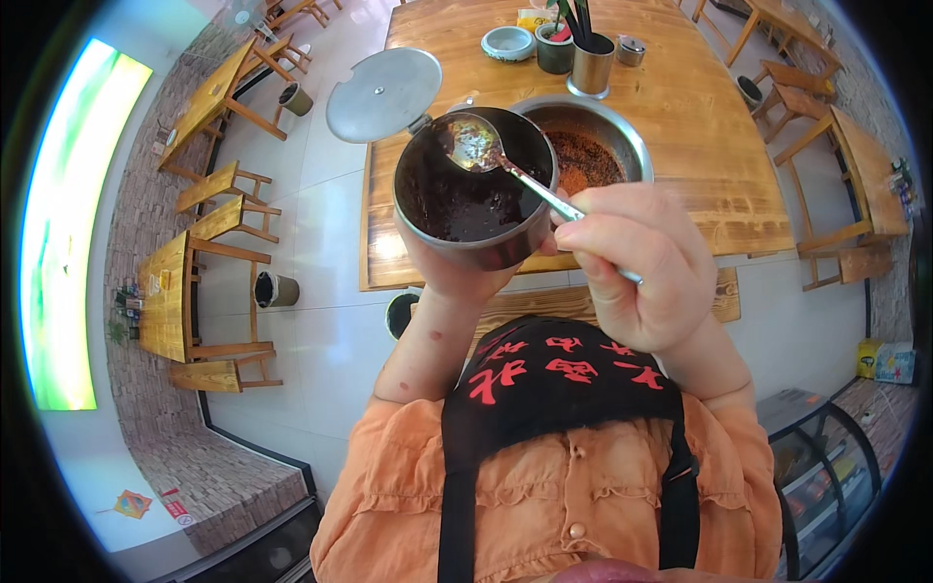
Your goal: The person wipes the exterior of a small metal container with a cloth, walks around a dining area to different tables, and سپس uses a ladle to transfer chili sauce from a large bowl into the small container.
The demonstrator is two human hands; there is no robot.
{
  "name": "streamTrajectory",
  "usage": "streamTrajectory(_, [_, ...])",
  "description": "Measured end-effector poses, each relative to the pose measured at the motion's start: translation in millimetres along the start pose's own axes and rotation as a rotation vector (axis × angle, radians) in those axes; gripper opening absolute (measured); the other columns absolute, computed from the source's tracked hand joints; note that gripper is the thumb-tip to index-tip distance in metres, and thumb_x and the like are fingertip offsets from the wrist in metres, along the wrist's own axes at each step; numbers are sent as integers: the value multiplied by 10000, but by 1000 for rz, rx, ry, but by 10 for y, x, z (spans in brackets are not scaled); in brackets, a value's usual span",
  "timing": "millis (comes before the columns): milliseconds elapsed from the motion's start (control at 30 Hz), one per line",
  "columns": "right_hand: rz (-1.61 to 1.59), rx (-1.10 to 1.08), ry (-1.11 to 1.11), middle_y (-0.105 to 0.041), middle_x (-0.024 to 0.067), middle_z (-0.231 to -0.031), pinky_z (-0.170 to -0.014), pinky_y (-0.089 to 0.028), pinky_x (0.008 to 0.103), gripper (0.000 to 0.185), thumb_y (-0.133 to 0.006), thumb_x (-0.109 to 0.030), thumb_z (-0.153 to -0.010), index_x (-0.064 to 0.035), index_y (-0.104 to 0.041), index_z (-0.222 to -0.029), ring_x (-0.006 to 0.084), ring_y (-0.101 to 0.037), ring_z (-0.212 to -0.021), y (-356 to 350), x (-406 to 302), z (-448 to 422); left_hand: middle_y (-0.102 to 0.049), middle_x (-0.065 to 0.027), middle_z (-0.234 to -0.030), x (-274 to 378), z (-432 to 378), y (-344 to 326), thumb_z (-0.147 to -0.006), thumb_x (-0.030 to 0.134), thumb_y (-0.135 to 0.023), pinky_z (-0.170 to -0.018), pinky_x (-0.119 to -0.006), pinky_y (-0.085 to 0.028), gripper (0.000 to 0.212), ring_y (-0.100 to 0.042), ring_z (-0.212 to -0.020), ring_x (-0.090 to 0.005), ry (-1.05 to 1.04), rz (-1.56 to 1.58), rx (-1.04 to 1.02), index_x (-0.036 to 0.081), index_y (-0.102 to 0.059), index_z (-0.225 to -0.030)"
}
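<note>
My left hand [463,273] holds a metal jar [503,255] from below and around its side, lifted above the table's near edge and tilted so its inside shows. Dark, oily sauce [474,208] lies in it. Its round hinged lid [383,95] stands open at the upper left. Between thumb and fingers, my right hand [641,255] grips the handle of a metal spoon [543,191]. The spoon's bowl, wet with reddish oil and bits, is over the jar's mouth. Behind my right hand, a steel basin [641,138] on the table contains reddish-brown flakes and powder.
The wooden table [700,167] also bears a pale ceramic bowl [508,45], a potted plant [555,55], a metal cup [592,65] and a small lidded metal pot [630,51]. A wooden bench [725,295] is between me and the table. Bins, tables and stools stand at both sides.
</note>
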State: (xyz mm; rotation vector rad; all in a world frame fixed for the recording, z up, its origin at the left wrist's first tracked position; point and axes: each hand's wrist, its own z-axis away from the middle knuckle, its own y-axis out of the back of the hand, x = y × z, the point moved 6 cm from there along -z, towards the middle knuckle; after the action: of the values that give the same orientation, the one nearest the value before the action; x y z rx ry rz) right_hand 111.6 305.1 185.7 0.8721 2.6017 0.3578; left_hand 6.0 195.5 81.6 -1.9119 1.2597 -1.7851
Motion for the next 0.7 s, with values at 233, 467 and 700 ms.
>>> streamTrajectory(233, [-239, 42, -137, -596, 97, -831, -668, -480, 308, 92, -601, -20, -812, -15, -598, -904, 234, -572, -701, 52, 151, 55, -504, -294, -1125, -145, 67, -257, -809, 604, -436, -482, -419, -552, 785, -594, -860, -389, 404, 700, -321, -26, -375, -1273])
streamTrajectory(467, [-535, -9, -280, -568, 164, -905, -650, -482, 262, 137, -502, -109, -923, 15, -561, -924, 173, -588, -697, 14, 305, 128, -504, -320, -1085, -343, 87, -126, -843, 480, -501, -415, -389, -532, 649, -567, -775, -433, 633, 699, -483, 65, -362, -1323])
streamTrajectory(700, [-761, -63, -349, -578, 130, -846, -708, -458, 300, 157, -514, -138, -918, 9, -570, -911, 200, -567, -774, -17, 470, 200, -483, -356, -1083, -382, 162, -146, -849, 482, -492, -399, -378, -520, 681, -568, -787, -456, 711, 797, -451, 38, -334, -1341])
